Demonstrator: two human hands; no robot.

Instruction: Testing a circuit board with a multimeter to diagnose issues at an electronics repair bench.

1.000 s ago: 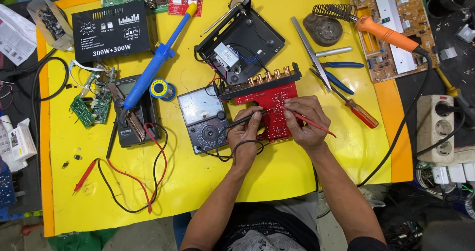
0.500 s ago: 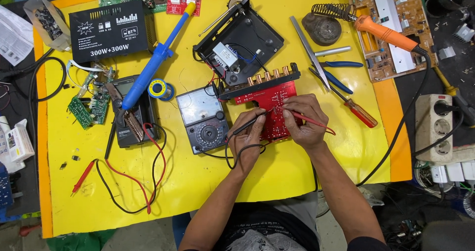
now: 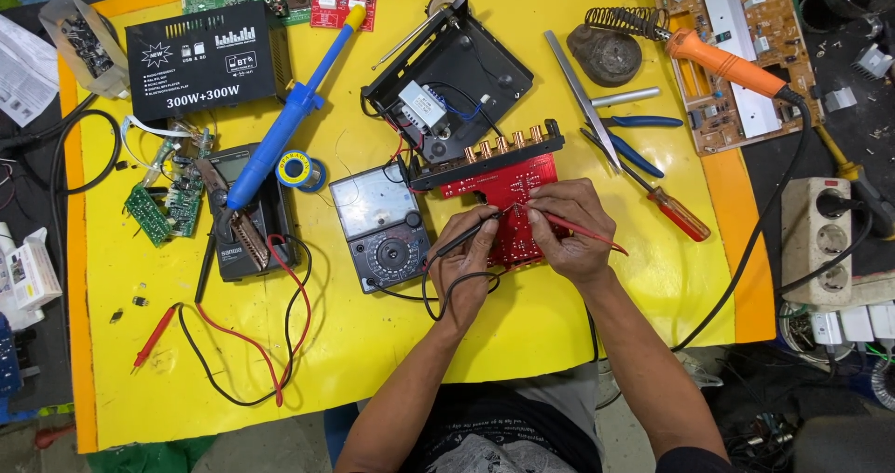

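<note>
Red circuit board (image 3: 508, 203) under both hands: left grip (image 3: 466, 266) on black probe (image 3: 471, 235), right grip (image 3: 573, 231) on red probe (image 3: 583, 233)

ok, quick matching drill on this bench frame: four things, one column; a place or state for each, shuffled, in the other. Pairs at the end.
Things:
1. black probe
2. red probe
3. orange soldering iron
4. solder reel

Places or states:
A. lies at the top right, partly over a brown circuit board
B. held in the right hand, tip at the red circuit board
C. sits beside the blue desoldering pump
D. held in the left hand

Pairs: 1-D, 2-B, 3-A, 4-C
</note>
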